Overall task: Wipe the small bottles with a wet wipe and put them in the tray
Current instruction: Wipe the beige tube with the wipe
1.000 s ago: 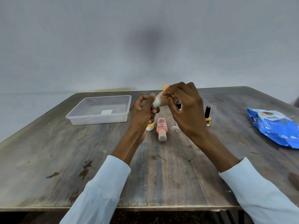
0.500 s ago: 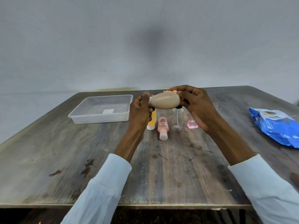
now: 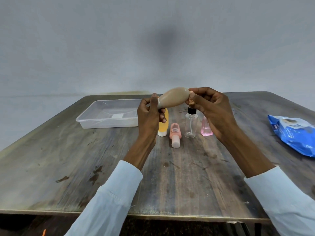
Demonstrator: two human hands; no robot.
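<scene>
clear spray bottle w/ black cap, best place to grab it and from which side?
Grip the clear spray bottle around its round body below the black cap, fingers coming from the near side. It stands upright; the pink bottle on its right and the peach bottle lying on its left crowd a sideways approach.

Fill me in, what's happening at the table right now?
A person holds a beige bottle sideways in the air above the table, the left hand gripping its narrow end and the right hand pinching the wide end. No wipe is clearly visible. The tray has no bottles in it. Four more bottles wait on the table: yellow, peach, clear and pink. The blue wipes pack lies to the right.
</scene>
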